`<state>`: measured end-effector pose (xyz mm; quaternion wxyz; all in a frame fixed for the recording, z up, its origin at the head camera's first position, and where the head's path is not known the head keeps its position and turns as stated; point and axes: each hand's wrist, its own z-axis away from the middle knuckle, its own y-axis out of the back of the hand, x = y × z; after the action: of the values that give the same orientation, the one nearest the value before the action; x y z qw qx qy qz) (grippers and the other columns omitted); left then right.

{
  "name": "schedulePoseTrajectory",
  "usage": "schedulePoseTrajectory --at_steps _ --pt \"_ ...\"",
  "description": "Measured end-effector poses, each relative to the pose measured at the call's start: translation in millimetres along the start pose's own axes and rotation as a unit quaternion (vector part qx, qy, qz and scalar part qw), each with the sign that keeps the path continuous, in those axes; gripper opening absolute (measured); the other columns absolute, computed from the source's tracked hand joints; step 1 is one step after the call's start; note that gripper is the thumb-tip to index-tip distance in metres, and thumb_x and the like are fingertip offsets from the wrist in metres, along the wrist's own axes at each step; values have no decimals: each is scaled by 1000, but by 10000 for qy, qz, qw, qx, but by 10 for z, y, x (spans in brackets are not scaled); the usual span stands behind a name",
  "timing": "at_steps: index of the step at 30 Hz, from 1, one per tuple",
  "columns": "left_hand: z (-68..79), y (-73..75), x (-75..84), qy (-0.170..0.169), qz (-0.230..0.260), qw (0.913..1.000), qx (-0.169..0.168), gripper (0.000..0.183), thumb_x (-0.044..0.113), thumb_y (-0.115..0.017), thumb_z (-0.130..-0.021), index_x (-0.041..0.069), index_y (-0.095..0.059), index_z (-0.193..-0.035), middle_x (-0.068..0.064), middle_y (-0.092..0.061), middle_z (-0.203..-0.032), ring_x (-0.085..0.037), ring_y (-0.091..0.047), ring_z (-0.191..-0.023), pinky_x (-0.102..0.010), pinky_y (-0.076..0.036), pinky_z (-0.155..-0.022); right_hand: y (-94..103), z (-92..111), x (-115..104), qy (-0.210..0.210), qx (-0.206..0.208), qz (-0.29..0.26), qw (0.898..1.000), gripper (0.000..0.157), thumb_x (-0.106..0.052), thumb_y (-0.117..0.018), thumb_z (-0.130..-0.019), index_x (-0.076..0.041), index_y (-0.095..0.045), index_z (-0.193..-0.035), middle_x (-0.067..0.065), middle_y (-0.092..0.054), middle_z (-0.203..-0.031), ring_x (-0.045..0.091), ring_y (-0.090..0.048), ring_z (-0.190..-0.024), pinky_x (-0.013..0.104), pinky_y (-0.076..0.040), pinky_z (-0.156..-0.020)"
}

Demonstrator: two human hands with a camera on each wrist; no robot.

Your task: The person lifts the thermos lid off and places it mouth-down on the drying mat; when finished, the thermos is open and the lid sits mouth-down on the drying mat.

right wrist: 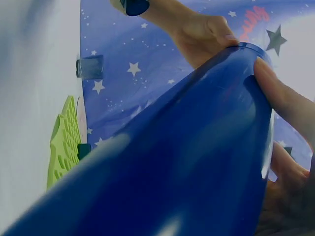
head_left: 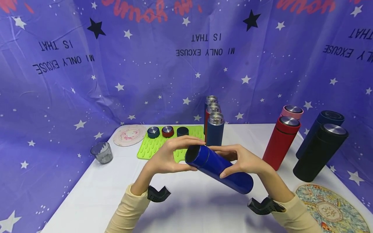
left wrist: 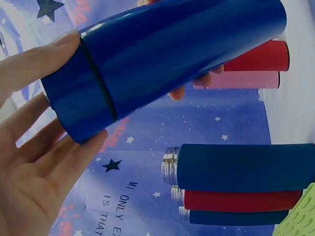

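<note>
A glossy blue thermos flask (head_left: 225,170) is held tilted above the white table, its lid end up and to the left. My left hand (head_left: 167,156) grips the blue lid (left wrist: 78,98), thumb on one side and fingers on the other. A dark seam line runs between lid and body in the left wrist view. My right hand (head_left: 246,158) holds the flask around its body, fingers partly hidden behind it. Behind the flask stand several lidless flasks in a row, the nearest a blue one (head_left: 215,132). Their steel necks show.
On a green mat (head_left: 145,150) sit a blue lid (head_left: 153,132), a red lid (head_left: 167,131) and a black lid (head_left: 182,131). Lidded flasks, including a red one (head_left: 279,145) and a black one (head_left: 319,155), stand right. A glass (head_left: 102,153) is at left; a patterned round mat (head_left: 349,207) lies front right.
</note>
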<state>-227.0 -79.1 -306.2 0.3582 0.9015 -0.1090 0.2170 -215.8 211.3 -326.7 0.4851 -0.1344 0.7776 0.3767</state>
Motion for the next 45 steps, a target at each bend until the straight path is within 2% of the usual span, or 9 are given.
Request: schedulePoseTrajectory --at_steps 8,14,20,24,28,36,40,43,45 --pt "-49 63 181 -37 26 10000 46 66 0 -90 -60 -3 -61 -120 -17 -63 -121 -26 -59 -113 -38 -55 -85 -68 24 -117 -151 237 558 9980 75 -17 -86 -73 -18 -52 -140 6 -60 -129 20 -62 -112 38 -53 -91" --pt "-4 61 28 -19 -136 9999 93 68 9 -92 -60 2 -63 -122 -11 -64 -122 -22 -59 -113 -33 -55 -84 -102 37 -150 -222 479 955 9940 78 -24 -87 -71 -22 -52 -140 4 -61 -128 20 -62 -111 38 -53 -90" --pt "-84 93 276 235 -163 9994 175 66 0 -91 -58 -5 -63 -117 -16 -65 -118 -24 -61 -110 -39 -56 -81 -135 55 -178 -212 699 1398 9875 80 -31 -87 -70 -23 -51 -141 4 -62 -127 21 -64 -108 40 -54 -87" --pt "-32 51 109 480 -198 9980 353 69 6 -93 -58 -3 -63 -120 -14 -66 -118 -24 -61 -111 -36 -57 -80 -169 53 -192 -171 952 1776 9793 81 -36 -87 -70 -26 -51 -142 3 -64 -125 22 -65 -106 42 -55 -85" --pt "9 -3 -57 885 -276 9933 684 70 17 -93 -61 5 -65 -124 -4 -66 -119 -19 -63 -109 -31 -57 -78 -200 43 -187 -27 1354 2267 9645 81 -41 -87 -68 -30 -51 -141 2 -66 -119 22 -66 -102 45 -55 -84" --pt "4 -108 -52 1790 -367 9728 1424 61 31 -89 -68 17 -66 -123 4 -68 -115 -14 -69 -94 -29 -58 -75 -259 -3 -122 527 1964 3011 9317 83 -28 -91 -66 -27 -54 -139 5 -66 -119 24 -67 -99 41 -57 -81" --pt "3 -133 -13 2292 -464 9558 1783 58 35 -88 -69 22 -66 -121 2 -69 -109 -13 -70 -83 -31 -59 -70 -315 -37 -119 862 2268 3600 9008 83 -24 -91 -64 -25 -54 -139 5 -63 -126 26 -64 -109 44 -55 -86" --pt "6 -136 5 2619 -518 9469 1794 55 41 -85 -71 23 -65 -119 0 -69 -104 -13 -70 -80 -30 -58 -67 -351 -47 -123 953 2416 3987 8796 83 -27 -92 -64 -26 -55 -138 5 -63 -126 25 -62 -112 46 -54 -86" --pt "11 -123 12 2761 -510 9459 1626 56 44 -84 -72 23 -64 -120 0 -68 -104 -13 -69 -82 -30 -58 -66 -363 -43 -129 932 2419 4063 8762 83 -29 -92 -63 -27 -55 -138 6 -64 -125 25 -63 -110 46 -55 -84"
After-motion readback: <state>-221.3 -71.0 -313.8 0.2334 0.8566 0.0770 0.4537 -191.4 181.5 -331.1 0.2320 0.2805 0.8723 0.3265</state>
